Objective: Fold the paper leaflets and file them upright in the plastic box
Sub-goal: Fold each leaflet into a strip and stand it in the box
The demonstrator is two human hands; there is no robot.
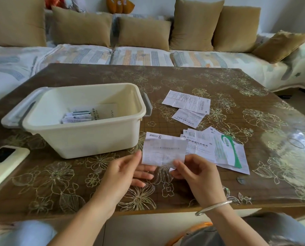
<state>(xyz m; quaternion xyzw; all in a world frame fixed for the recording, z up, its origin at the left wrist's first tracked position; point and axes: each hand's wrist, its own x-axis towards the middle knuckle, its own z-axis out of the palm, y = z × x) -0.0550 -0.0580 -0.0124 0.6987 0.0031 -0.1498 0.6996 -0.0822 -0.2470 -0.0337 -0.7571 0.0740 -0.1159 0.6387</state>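
box (80, 137) open-topped, leaflets (78, 117) filling its near-centre

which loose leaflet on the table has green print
The rightmost leaflet of the near pile, beside the held leaflet: it bears a green curved band. The two far leaflets are black and white.

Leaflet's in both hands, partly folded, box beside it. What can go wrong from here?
1. The leaflet is held in the air at its lower edge by the left hand and right hand, so the crease may skew.
2. The filed leaflets fill only a small part of the plastic box; a new one may tip flat.
3. The loose pile lies beside the right hand and could get scattered.
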